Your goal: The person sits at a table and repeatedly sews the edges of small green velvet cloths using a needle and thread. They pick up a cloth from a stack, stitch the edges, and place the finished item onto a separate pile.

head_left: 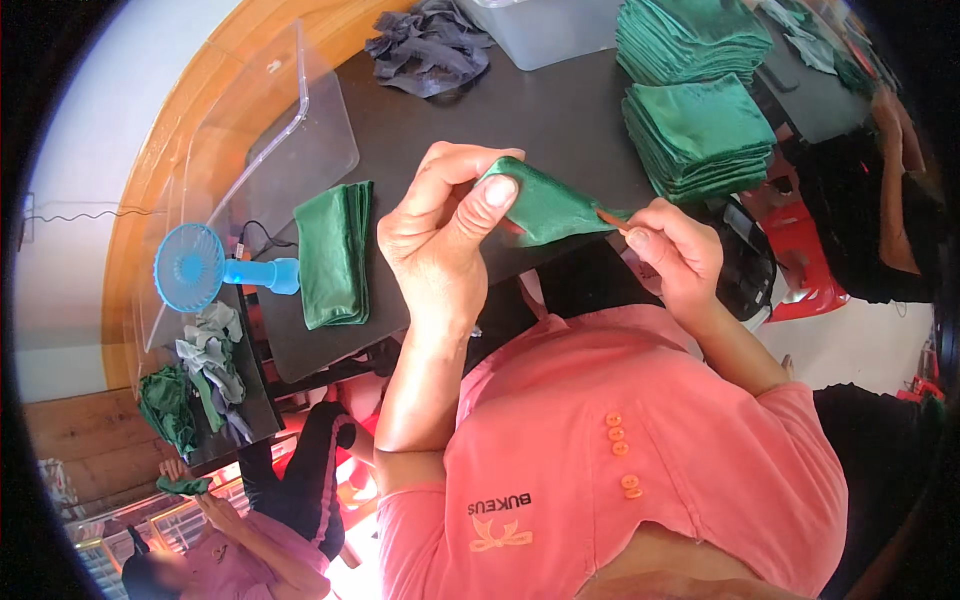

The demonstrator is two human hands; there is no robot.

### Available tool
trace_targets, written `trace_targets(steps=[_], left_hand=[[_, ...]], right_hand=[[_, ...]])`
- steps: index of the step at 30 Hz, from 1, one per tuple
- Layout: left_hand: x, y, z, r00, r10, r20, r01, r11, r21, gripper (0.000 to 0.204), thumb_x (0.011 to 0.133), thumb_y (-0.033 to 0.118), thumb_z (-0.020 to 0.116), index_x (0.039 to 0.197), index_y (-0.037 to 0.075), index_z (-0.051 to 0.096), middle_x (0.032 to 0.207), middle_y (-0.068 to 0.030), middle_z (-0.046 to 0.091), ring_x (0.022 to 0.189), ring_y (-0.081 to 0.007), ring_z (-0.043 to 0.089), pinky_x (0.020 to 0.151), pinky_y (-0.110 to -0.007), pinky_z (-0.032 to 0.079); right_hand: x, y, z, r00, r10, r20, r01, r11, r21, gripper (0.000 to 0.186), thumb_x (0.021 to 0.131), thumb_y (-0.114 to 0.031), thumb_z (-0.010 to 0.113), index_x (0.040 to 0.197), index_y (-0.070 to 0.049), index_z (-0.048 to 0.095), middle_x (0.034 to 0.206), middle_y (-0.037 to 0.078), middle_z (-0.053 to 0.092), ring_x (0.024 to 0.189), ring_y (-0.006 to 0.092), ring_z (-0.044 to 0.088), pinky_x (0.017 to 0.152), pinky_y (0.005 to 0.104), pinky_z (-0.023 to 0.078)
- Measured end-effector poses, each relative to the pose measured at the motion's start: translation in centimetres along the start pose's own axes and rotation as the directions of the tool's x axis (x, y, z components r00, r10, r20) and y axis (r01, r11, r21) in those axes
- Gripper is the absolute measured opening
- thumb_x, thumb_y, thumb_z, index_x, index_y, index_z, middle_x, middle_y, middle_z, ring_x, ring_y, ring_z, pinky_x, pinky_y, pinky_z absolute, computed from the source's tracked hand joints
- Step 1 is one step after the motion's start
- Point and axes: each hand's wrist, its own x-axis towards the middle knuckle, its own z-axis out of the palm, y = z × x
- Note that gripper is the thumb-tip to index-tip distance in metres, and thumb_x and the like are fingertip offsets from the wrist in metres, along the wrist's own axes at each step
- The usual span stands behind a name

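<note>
Between my hands, above the dark table, is a small green satin pouch-like piece (555, 207), stretched toward the right. My left hand (440, 225) is closed on its left end, with the thumb pressed on top. My right hand (678, 250) pinches a thin brown stick-like tool (612, 219) against the narrow right corner of the piece. Whether the tool's tip goes inside the cloth I cannot tell. Nearest to my left hand lies a stack of folded green satin pieces (333, 255).
Two tall green satin stacks (700, 140) stand at the far right of the table (520, 110). A blue fan (190, 268), clear bin (300, 130), dark fabric strips (428, 48) and scraps (212, 355) lie around. Co-workers sit at lower left (250, 545) and right (860, 200).
</note>
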Motion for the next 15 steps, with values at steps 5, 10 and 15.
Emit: trace_targets(steps=[5,10,15], left_hand=[[-0.2,-1.5,0.5,0.996,0.088,-0.023,-0.09,0.992,-0.093,0.014,0.084,0.003,0.07,0.097,-0.001,0.068,0.09,-0.0075,0.064,0.083,-0.0133,0.057,0.079,-0.026,0.045],[-0.2,-1.3,1.2,0.984,0.156,-0.088,-0.156,0.988,0.009,0.014,0.085,0.005,0.069,0.097,-0.001,0.067,0.089,-0.0064,0.064,0.082,-0.0122,0.055,0.079,-0.026,0.044],[-0.6,-1.7,1.7,0.976,0.178,-0.123,-0.17,0.983,0.07,0.017,0.084,0.009,0.071,0.098,0.0,0.067,0.096,-0.0094,0.066,0.086,-0.0135,0.057,0.082,-0.026,0.043]], right_hand=[[-0.6,0.3,0.9,0.99,0.135,-0.031,-0.126,0.97,0.207,0.009,0.089,-0.005,0.064,0.086,0.003,0.061,0.072,0.002,0.055,0.065,0.0071,0.047,0.059,0.0215,0.037],[-0.6,0.4,1.4,0.987,0.135,-0.085,-0.107,0.955,0.275,0.006,0.086,-0.001,0.066,0.086,0.003,0.061,0.075,0.003,0.055,0.066,0.0069,0.047,0.061,0.0212,0.036],[-0.3,0.4,2.0,0.978,0.078,-0.196,-0.031,0.972,0.231,0.007,0.083,0.003,0.068,0.086,0.003,0.061,0.078,0.003,0.055,0.068,0.0067,0.047,0.061,0.021,0.036]])
